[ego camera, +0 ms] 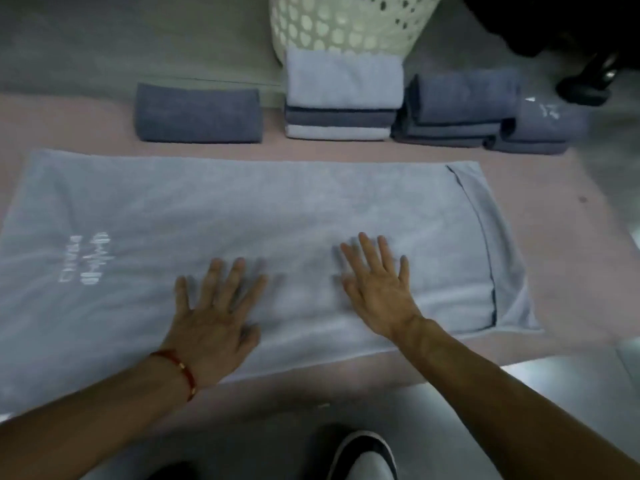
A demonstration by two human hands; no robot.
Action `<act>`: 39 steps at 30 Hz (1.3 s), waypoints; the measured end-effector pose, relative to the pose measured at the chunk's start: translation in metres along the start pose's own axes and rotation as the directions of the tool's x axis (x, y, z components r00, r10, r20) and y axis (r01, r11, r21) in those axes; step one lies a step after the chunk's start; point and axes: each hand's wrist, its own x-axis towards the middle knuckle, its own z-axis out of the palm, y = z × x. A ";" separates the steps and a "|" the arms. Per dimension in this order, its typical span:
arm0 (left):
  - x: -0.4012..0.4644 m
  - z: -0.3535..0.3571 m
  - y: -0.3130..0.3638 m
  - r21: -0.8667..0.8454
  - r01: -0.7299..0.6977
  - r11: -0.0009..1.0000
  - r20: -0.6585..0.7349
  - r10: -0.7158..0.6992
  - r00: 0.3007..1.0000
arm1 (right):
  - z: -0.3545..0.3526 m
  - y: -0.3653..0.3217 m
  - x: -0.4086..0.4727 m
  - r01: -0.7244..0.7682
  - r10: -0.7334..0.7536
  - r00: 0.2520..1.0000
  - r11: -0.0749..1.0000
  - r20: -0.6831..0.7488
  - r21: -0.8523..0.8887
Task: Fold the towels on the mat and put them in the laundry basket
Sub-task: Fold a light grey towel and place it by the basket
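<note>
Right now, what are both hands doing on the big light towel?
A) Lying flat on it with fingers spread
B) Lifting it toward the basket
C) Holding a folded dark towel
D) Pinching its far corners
A: the left hand and the right hand lie palm down, fingers spread, on the light towel, which is spread on the mat.

Grey glossy floor (pixel 561 382); dim, soft light.

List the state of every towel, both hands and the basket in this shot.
Light blue towel: spread flat on the pink mat, right end turned over.
Left hand: open, flat on that towel.
Right hand: open, flat on it.
Single dark towel: folded.
Middle stack: folded, light and dark mixed.
Right dark stack: folded.
Laundry basket: upright; contents hidden.
</note>
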 end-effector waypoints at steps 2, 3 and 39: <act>0.034 -0.007 0.040 0.011 -0.167 0.986 0.015 0.167 0.986 | -0.001 0.055 -0.022 -0.224 0.224 0.975 0.973 0.007 0.051; 0.049 -0.010 0.057 0.039 -0.256 0.966 0.056 0.253 0.966 | 0.000 0.080 -0.033 -0.310 0.312 0.950 0.947 -0.005 0.085; 0.501 -0.127 0.317 0.093 -0.101 0.990 -0.395 0.130 0.909 | 0.031 0.208 -0.127 -0.651 0.975 0.212 0.086 0.072 0.754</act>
